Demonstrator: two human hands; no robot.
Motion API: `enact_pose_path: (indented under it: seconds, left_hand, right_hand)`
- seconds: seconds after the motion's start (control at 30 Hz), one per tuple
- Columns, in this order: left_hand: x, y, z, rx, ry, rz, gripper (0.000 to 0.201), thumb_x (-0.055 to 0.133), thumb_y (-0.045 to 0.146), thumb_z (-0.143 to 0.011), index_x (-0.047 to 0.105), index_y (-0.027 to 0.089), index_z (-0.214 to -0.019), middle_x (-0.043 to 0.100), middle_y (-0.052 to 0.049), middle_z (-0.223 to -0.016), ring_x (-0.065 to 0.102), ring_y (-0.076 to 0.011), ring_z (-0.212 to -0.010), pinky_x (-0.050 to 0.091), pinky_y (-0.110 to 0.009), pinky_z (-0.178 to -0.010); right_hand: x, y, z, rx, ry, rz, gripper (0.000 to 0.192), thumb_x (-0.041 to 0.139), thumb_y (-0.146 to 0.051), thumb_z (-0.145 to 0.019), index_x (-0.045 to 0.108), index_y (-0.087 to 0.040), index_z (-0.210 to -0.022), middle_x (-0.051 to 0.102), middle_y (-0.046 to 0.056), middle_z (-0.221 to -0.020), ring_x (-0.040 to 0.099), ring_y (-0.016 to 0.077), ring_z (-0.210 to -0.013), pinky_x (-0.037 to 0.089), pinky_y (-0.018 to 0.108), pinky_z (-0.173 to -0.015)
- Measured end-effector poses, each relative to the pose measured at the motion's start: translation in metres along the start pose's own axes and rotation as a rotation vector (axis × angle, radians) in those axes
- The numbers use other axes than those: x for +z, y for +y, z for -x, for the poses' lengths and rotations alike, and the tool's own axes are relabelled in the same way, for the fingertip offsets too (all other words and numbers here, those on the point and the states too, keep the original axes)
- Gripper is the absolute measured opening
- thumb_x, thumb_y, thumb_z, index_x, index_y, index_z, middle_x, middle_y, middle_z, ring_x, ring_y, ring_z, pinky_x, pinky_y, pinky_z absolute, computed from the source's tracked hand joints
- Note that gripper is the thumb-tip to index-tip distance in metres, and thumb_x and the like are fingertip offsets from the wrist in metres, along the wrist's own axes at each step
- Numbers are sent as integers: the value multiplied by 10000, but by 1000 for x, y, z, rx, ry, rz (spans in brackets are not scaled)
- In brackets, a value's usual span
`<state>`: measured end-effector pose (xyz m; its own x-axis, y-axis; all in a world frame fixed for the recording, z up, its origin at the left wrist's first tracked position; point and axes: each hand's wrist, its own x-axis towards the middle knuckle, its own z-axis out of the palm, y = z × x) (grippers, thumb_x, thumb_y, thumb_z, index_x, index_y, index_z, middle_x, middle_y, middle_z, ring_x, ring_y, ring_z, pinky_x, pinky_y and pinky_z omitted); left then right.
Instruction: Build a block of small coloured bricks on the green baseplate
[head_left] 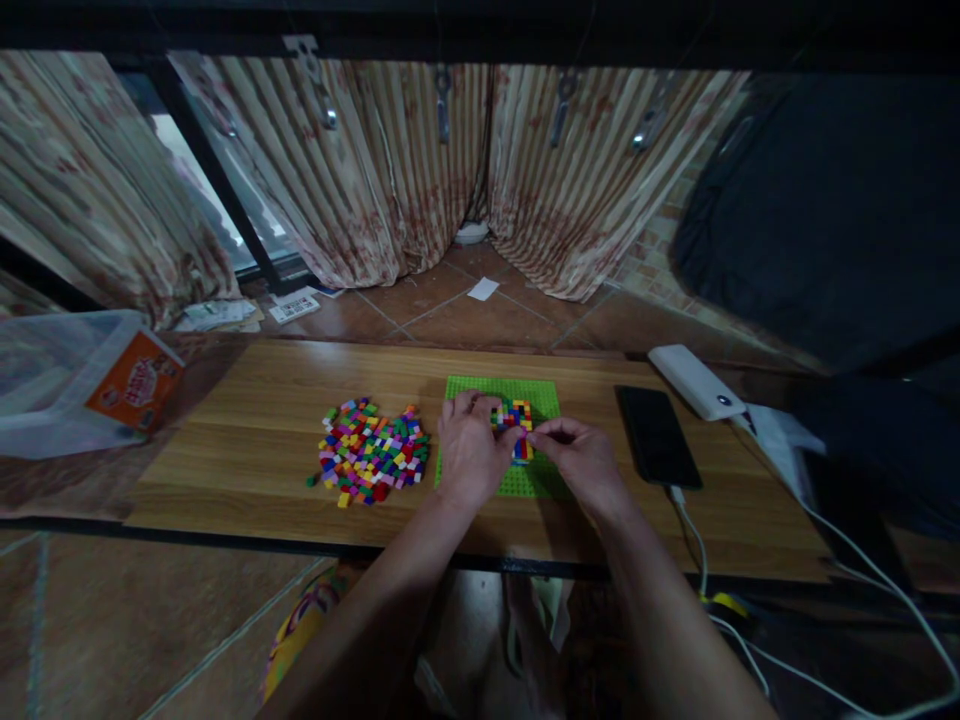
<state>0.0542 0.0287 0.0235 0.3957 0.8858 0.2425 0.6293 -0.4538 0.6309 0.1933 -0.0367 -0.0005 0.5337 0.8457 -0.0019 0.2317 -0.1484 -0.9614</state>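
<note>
A green studded baseplate [540, 484] lies on the wooden table, with a patch of multicoloured building bricks [519, 412] pressed onto it. My left hand [471, 445] rests over the baseplate's left side. Its fingers are spread, with the thumb reaching across to the brick patch. From the right, my right hand [589, 462] pinches a small building brick at the patch's edge, close to the left thumb. Fingertips mostly cover this brick, so its colour is unclear. Left of the baseplate is a loose heap of small bricks [375, 450] in many colours.
On the table's right side lie a black phone [658, 436] with a cable plugged in and a white power bank [694, 382]. A clear plastic bin [67, 400] with an orange label stands at the far left. Curtains [390, 170] hang beyond the table.
</note>
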Motion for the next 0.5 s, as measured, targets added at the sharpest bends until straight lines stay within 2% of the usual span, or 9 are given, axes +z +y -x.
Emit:
enact_pose_path:
  seconds: [0.23,0.5]
  left_hand:
    - [2,4,-2,-78,2,1,316,741,331,-729,663,200,-1005,598,-99,-1144,515,-285,-1062,401,-431,-930]
    - [-1,-5,1,2,37,60,271,657,336,-802,655,199,-1036,628,-88,-1113,540,-253,-1048,409,-417,-946]
  right_hand:
    - [4,1,0,61,24,-106,264,774,-436,-574,677,-193,-609,618,-11,-537,494,124,-499,382,271,-526]
    - [-4,-1,1,147,4,-211,364,812,-507,-531,682,-182,-629,607,-6,-563,482,110,-506,378,249,-498]
